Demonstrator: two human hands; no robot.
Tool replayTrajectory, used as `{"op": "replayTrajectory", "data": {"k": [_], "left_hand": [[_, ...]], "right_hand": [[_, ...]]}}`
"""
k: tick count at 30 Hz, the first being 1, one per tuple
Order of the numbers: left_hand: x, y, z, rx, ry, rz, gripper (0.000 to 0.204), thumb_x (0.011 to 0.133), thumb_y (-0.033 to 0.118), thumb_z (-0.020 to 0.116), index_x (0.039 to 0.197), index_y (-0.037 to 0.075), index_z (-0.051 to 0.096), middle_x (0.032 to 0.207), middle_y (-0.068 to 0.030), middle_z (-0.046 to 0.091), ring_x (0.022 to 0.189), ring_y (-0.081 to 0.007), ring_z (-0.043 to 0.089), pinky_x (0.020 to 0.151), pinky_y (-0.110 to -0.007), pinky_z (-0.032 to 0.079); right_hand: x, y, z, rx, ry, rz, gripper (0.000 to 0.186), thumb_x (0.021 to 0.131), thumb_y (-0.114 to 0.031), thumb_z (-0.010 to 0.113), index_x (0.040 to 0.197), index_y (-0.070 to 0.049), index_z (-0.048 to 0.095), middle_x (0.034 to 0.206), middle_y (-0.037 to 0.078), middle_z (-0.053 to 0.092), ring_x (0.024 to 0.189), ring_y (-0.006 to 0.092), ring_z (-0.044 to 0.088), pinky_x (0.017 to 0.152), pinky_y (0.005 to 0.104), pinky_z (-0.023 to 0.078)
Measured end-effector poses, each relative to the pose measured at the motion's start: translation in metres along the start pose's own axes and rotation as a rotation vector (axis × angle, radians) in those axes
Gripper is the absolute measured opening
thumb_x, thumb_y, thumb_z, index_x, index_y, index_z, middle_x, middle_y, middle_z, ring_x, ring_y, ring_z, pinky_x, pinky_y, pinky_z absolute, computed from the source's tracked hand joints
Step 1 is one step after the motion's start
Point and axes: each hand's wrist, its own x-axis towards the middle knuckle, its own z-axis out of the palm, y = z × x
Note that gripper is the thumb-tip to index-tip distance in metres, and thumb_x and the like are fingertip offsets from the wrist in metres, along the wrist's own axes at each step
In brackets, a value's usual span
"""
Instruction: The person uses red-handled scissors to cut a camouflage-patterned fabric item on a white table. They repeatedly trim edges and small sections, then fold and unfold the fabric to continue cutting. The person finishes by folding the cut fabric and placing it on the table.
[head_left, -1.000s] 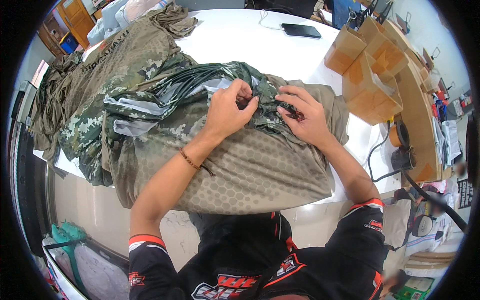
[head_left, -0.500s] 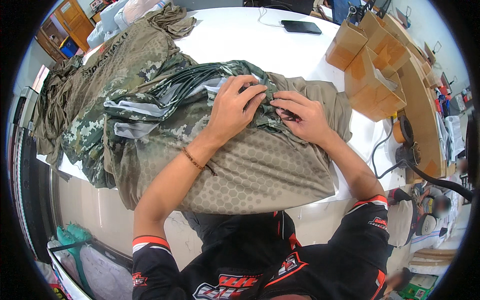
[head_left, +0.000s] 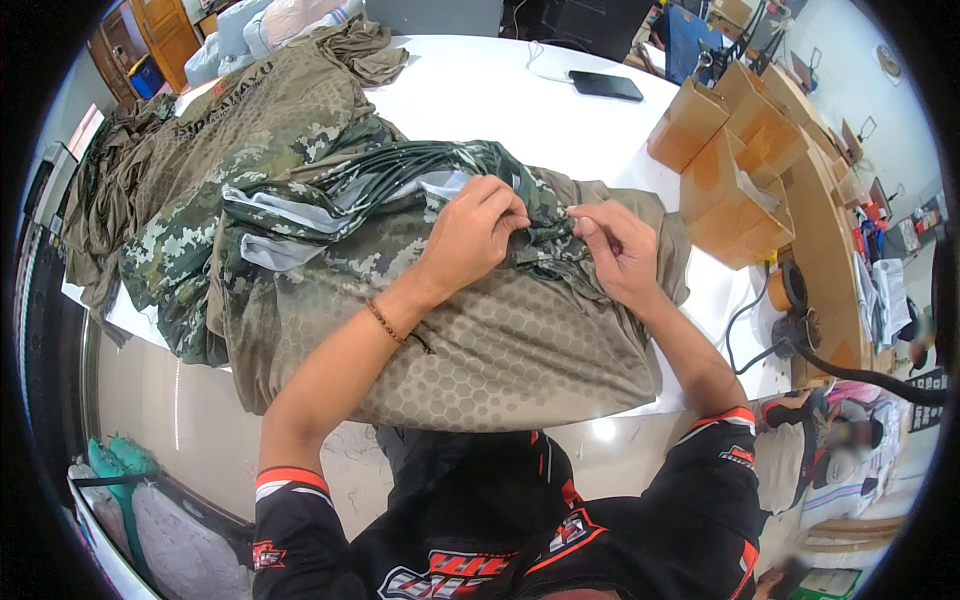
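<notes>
Handling the bunched camouflage fabric (head_left: 548, 222) at the near middle of the table (head_left: 470, 85) likely called for light, even tension, the left hand (head_left: 478, 228) and right hand (head_left: 625, 252) both curled nearly closed, whether gripping cloth I couldn't tell.

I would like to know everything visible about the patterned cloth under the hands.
The patterned cloth looks thin: brownish with darker hexagons, turning green camouflage at the bunched middle, where pale grey folds show. It lies creased on the white table, its near edge overhanging. The left hand and right hand touch its gathered part.
</notes>
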Motion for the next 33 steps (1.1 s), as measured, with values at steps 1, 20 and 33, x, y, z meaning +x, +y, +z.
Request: {"op": "replayTrajectory", "data": {"k": [1,20,33], "left_hand": [[0.0,0.003,0.001,-0.03,-0.008,-0.004,0.013,0.081,-0.003,0.073,0.089,0.002,0.063,0.095,-0.0107,0.062,0.091,-0.0308,0.061,0.08,-0.04,0.05],[0.004,-0.006,-0.022,-0.516,-0.297,-0.086,0.01,0.09,0.006,0.07,0.087,0.004,0.061,0.097,-0.0046,0.06,0.087,-0.0143,0.054,0.079,-0.03,0.045],[0.018,0.009,-0.137,-0.637,-0.09,-0.227,0.007,0.099,0.007,0.061,0.093,0.003,0.059,0.085,-0.0048,0.061,0.078,-0.0133,0.061,0.07,-0.028,0.05]], "right_hand": [[-0.001,-0.003,0.007,0.286,-0.035,0.176,0.026,0.106,-0.023,0.056,0.111,-0.002,0.071,0.066,0.001,0.059,0.055,0.0044,0.049,0.048,0.0222,0.036],[0.004,-0.01,0.001,0.825,-0.478,0.852,0.055,0.108,-0.045,0.043,0.104,0.005,0.065,0.063,-0.001,0.049,0.043,0.0032,0.033,0.037,0.0199,0.026],[-0.001,-0.015,0.002,0.813,-0.337,0.783,0.039,0.106,-0.036,0.053,0.098,-0.001,0.065,0.063,-0.005,0.046,0.048,0.0011,0.035,0.042,0.0195,0.027]]}}
